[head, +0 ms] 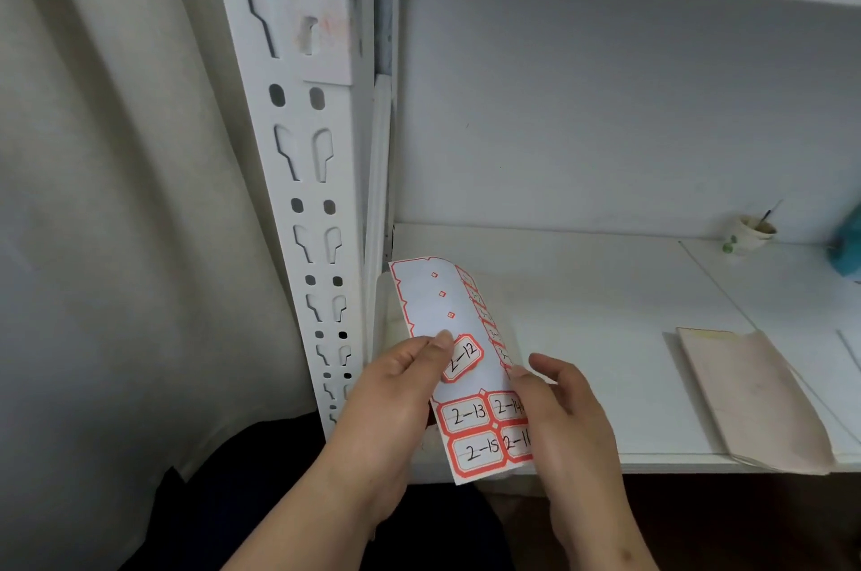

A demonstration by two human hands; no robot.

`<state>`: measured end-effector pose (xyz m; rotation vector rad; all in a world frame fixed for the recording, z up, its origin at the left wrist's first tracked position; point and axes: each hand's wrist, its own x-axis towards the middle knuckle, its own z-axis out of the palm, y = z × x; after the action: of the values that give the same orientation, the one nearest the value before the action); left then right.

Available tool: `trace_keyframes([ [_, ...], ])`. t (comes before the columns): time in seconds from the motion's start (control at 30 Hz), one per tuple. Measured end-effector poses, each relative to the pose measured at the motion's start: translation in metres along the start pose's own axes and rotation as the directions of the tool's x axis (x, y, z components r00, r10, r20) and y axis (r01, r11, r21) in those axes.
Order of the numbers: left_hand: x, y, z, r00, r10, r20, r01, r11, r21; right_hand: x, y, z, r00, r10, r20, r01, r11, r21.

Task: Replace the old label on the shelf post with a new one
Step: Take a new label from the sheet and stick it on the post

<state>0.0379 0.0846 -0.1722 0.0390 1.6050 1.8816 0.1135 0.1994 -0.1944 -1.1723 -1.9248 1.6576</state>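
Observation:
A white slotted shelf post [303,160] rises at the left; a faint reddish label residue [326,30] marks its upper part. Low in the middle, a sheet of red-bordered labels [447,305] curls upward in front of the shelf. My left hand [400,388] pinches the label marked 2-12 [462,358], which sits tilted and partly lifted off the sheet. My right hand [563,412] grips the sheet's right edge beside the labels 2-14 and 2-16. Labels 2-13 and 2-15 remain on the sheet's lower part.
The white shelf board [582,291] carries a beige folded paper [755,398] at the right, a small cup with a brush [755,232] at the back right and a teal object [850,244] at the edge. A pale curtain [116,197] hangs left of the post.

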Motion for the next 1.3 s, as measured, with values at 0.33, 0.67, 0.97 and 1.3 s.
trace_keyframes([
  [0.33, 0.006, -0.003, 0.007, 1.000, 0.017, -0.018, -0.015, 0.994, 0.104, 0.017, 0.006, -0.026, 0.967, -0.095, -0.235, 0.111, 0.992, 0.054],
  [0.67, 0.020, -0.020, 0.009, 1.000, 0.005, 0.012, -0.007, 0.968, 0.250, 0.067, 0.025, -0.053, 0.846, -0.220, -0.486, 0.187, 0.975, -0.116],
  [0.97, 0.026, -0.025, 0.006, 0.996, -0.090, 0.022, 0.080, 0.955, 0.286, 0.091, 0.062, -0.042, 0.917, -0.087, -0.390, -0.026, 0.961, -0.276],
  [1.3, 0.022, -0.020, 0.006, 0.995, -0.089, 0.041, 0.072, 0.948, 0.311, 0.089, 0.057, -0.028, 0.953, -0.079, -0.293, -0.094, 0.842, -0.532],
])
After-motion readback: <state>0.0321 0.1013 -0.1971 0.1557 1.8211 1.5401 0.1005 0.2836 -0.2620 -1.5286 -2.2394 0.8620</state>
